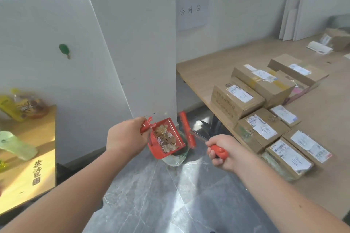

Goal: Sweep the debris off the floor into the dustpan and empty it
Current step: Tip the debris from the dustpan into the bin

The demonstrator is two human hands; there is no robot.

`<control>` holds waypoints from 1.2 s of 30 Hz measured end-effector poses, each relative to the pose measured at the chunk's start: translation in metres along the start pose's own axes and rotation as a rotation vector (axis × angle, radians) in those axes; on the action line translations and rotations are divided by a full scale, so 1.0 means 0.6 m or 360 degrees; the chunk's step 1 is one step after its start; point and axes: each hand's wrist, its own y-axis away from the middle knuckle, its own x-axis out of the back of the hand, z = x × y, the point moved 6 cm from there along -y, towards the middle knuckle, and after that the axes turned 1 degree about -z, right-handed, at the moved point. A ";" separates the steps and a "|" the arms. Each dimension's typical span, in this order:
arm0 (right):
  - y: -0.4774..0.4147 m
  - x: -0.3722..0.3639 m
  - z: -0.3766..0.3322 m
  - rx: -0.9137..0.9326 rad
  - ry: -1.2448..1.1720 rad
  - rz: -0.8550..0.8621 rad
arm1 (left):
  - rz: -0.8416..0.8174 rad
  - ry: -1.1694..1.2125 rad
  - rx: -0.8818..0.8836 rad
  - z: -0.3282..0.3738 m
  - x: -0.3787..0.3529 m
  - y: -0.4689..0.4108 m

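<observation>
At the centre of the frame the left hand (126,138) is wrapped tight around the short handle of a red plastic dustpan (166,138), fingers closed on it. The pan is a shallow square tray with ridged teeth along one edge, and it is tilted over a bin (178,158) lined with a thin, glossy clear bag. Inside the pan lies the debris (166,139): dry, crumpled, tan flakes, piled loosely against its floor.

Just right of centre the right hand (220,154) is clenched on the smooth, rounded red grip of a small brush (188,131). Its long, narrow red head stands nearly upright just beside the pan's right edge, joined to the grip by a thin shiny neck; whether it touches the pan cannot be told.

The floor (161,198) across the lower middle is polished grey stone tile with pale veins. On the right a wood-grain table (208,66) carries several brown cardboard boxes (236,98) with white printed labels, set close together. At the left edge another pale wooden table (28,176) holds a yellow packet (11,108) and a translucent green bottle (17,145) lying on its side. Smooth white panels (132,34) fill the upper middle.
</observation>
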 end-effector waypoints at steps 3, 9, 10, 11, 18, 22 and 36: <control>-0.021 -0.012 -0.027 -0.0009 -0.0015 -0.0033 | 0.0003 -0.0043 -0.0068 0.007 -0.010 -0.022; -0.056 -0.017 -0.054 -0.0064 -0.0014 -0.0077 | -0.0043 -0.0092 -0.0203 0.018 -0.044 -0.051; -0.062 -0.018 -0.056 -0.0069 0.0010 -0.0072 | -0.0055 -0.0103 -0.0239 0.022 -0.051 -0.054; -0.068 -0.018 -0.057 -0.0074 0.0043 -0.0064 | -0.0061 -0.0120 -0.0277 0.026 -0.057 -0.056; -0.095 -0.024 -0.065 -0.0092 0.0104 -0.0037 | -0.0069 -0.0336 -0.0688 0.052 -0.102 -0.063; -0.105 -0.015 -0.064 -0.0117 0.0072 -0.0039 | -0.0123 -0.0477 -0.0919 0.061 -0.132 -0.059; -0.113 0.009 -0.075 -0.0174 0.0164 -0.0022 | -0.0295 -0.0597 -0.1355 0.076 -0.174 -0.041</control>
